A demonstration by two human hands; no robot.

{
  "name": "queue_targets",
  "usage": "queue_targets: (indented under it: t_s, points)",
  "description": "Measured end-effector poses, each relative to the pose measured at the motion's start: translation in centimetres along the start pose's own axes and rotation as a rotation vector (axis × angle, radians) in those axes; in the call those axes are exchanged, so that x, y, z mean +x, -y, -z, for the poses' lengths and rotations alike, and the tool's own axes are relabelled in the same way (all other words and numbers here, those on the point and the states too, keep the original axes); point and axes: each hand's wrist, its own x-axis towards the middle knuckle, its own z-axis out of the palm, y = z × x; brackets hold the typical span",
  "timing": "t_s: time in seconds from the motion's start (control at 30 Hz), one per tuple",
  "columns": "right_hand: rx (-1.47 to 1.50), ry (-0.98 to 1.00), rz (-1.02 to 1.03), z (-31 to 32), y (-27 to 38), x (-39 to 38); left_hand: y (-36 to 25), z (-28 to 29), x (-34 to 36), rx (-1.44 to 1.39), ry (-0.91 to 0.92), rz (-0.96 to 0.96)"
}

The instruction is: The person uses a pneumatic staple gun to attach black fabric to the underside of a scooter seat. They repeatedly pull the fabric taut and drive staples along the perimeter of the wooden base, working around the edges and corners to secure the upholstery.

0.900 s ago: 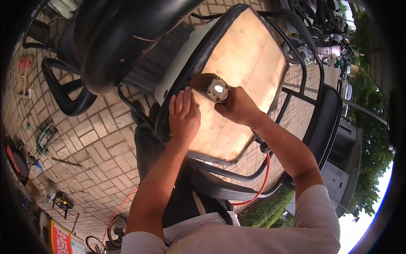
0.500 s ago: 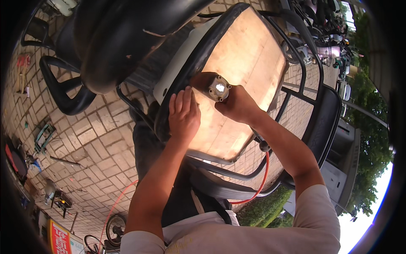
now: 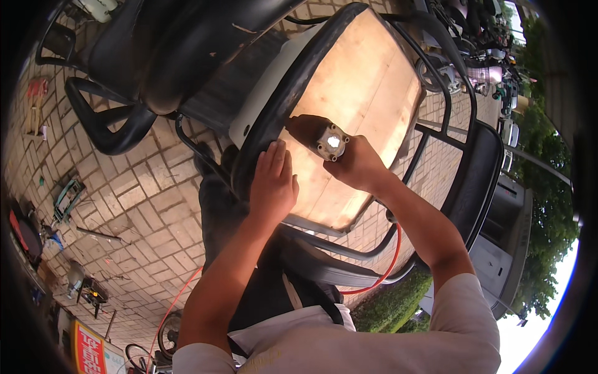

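A pale wooden board (image 3: 358, 81), edged on its left with black covering material (image 3: 268, 124), lies before me on a seat-like base. My right hand (image 3: 360, 163) is closed round the handle of a pneumatic staple gun (image 3: 329, 144). The gun's nose points at the board's left edge, where the black material meets the wood; its contact point is hard to make out. My left hand (image 3: 274, 181) lies flat on that same edge, just nearer to me than the gun, fingers stretched out. A red air hose (image 3: 393, 255) runs down from below my right forearm.
A large black padded seat (image 3: 205, 50) stands at the upper left with a black armrest frame (image 3: 112, 134). Black metal rails (image 3: 436, 81) and a padded backrest (image 3: 476, 174) border the board on the right. Tools and scraps lie on the brick paving (image 3: 156, 212).
The staple gun and my right hand have shifted slightly nearer to me and to the right. My left hand has slid a little nearer along the edge.
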Motion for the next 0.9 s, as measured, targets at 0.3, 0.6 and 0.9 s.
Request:
queue_targets:
  t_s: [0.3, 0.6, 0.9]
  points:
    - [0.117, 0.090, 0.008, -2.3, 1.3, 0.1, 0.2, 1.4, -2.1, 0.221, -0.046, 0.175]
    - [0.042, 0.105, -0.004, -3.1, 2.3, 0.3, 0.7, 0.3, -2.9, 0.252, -0.092, 0.152]
    - [-0.001, 0.056, 0.029, -3.7, 2.0, 0.1, 0.5, 0.2, -2.5, 0.252, -0.122, 0.148]
